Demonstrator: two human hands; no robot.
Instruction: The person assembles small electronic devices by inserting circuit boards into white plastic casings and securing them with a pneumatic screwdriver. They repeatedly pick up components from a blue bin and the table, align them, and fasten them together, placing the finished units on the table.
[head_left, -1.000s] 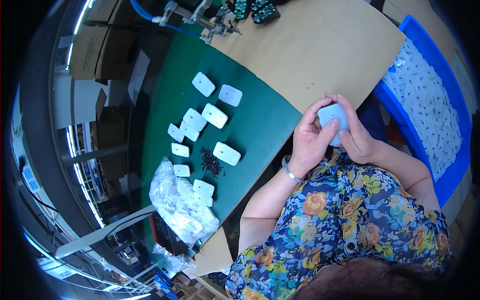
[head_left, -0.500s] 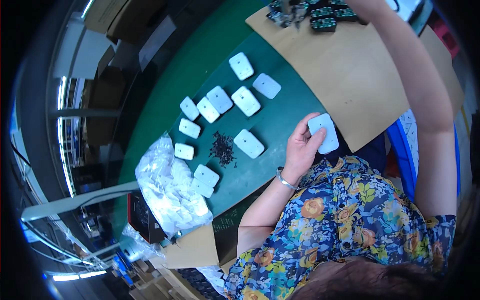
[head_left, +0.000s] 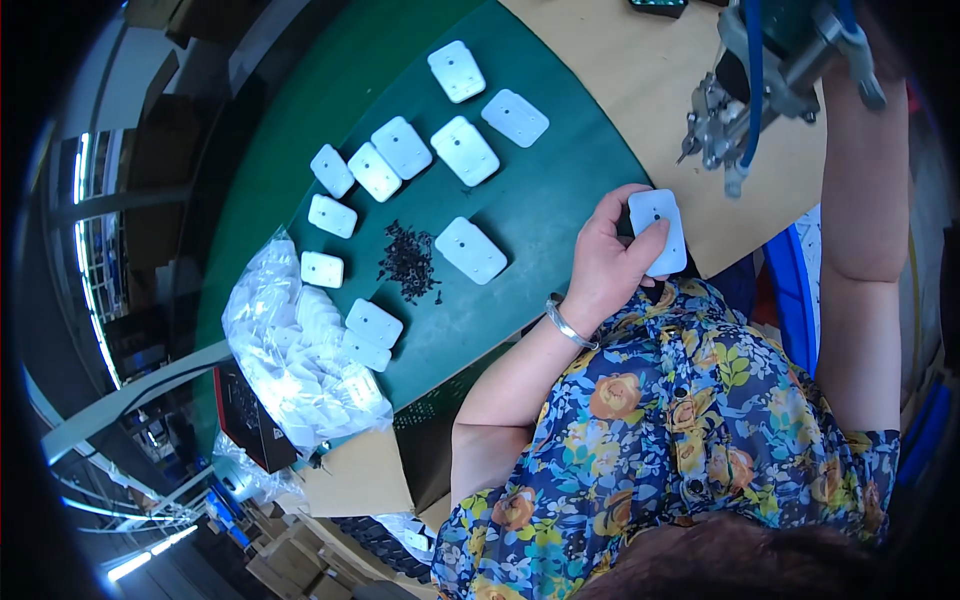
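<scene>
My left hand (head_left: pixel 612 250) is closed around a white plastic cover (head_left: pixel 650 212) with rounded corners and a small dark hole, thumb pressed on its face. My right forearm (head_left: pixel 865 180) reaches up along the right side. A metal tool with blue hoses (head_left: pixel 735 110) overlaps the end of that arm, so the fingers are hidden and whether they grip it does not show. Several similar white covers (head_left: pixel 465 152) lie spread over the green table (head_left: pixel 540 190). Among them sits a heap of small black screws (head_left: pixel 408 262).
A clear plastic bag full of white parts (head_left: pixel 300 350) rests at the table's left edge, beside a dark box (head_left: pixel 250 415). Brown cardboard (head_left: pixel 620 70) covers the far right, with a green circuit board (head_left: pixel 658 6) at the top. A blue bin (head_left: pixel 790 300) stands at the right.
The view has shifted, so the table's contents sit further up and left. The metal tool has come into full view at upper right, and my right arm has drawn back. My left hand keeps its cover.
</scene>
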